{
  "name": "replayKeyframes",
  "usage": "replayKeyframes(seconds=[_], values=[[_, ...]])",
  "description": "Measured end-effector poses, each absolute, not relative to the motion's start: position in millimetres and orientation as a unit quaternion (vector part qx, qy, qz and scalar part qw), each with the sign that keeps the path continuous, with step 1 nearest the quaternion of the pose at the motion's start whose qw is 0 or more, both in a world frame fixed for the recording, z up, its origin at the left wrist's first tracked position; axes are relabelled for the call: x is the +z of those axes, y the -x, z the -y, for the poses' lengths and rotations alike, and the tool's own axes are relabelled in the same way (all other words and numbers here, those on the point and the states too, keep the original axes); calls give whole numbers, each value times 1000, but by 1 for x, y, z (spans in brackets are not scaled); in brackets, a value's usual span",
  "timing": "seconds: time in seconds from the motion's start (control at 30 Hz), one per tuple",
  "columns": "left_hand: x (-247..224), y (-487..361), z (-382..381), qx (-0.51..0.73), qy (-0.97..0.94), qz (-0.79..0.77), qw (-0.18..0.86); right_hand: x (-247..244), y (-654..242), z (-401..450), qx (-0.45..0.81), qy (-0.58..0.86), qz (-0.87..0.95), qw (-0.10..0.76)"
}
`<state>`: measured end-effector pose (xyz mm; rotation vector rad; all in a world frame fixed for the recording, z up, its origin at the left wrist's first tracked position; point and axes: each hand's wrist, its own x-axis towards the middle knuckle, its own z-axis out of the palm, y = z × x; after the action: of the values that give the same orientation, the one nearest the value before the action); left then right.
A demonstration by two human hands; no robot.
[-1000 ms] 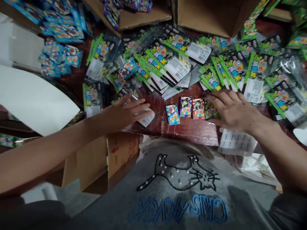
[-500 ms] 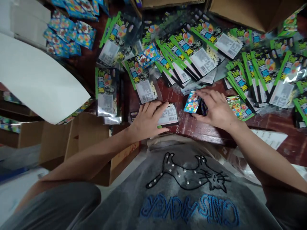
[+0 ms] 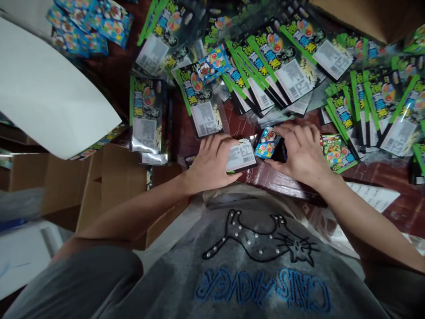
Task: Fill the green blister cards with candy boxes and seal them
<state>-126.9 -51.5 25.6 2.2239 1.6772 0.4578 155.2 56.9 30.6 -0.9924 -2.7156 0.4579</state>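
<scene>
My left hand (image 3: pixel 212 165) is closed round the left part of a black packet with a white barcode label (image 3: pixel 241 156), which lies low at the table's front edge. Just right of it, my right hand (image 3: pixel 300 153) grips small blue candy packets (image 3: pixel 267 142), with thumb below and fingers above. A darker packet under that palm is mostly hidden. The two hands are apart, but the labelled packet's right end comes close to the blue ones. Beyond my right hand lies a green packet (image 3: pixel 338 153).
Black-and-green packets (image 3: pixel 295 79) overlap across the dark red table (image 3: pixel 279 180). A stack of them (image 3: pixel 146 115) stands left. Blue packets (image 3: pixel 79 22) lie at the upper left near a white sheet (image 3: pixel 56 88). Cardboard boxes (image 3: pixel 109 186) are below left.
The view has shifted slightly. My left hand and the labelled packet have moved right, closer to the blue packets. My right hand keeps its grip on them.
</scene>
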Motion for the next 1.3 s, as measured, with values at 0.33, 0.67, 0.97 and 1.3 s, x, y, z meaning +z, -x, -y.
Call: replayKeyframes(seconds=[0.33,0.67,0.97,1.3], values=[[14,121,41,160,-843,-481,179,19,-169,-45,284,206,933,83],[16,103,31,127,-833,-508,180,16,-237,-89,220,222,950,11],[10,89,33,161,-789,-566,177,6,-200,-86,245,220,940,85],[11,92,34,171,-784,-574,164,16,-204,-76,230,245,931,141]])
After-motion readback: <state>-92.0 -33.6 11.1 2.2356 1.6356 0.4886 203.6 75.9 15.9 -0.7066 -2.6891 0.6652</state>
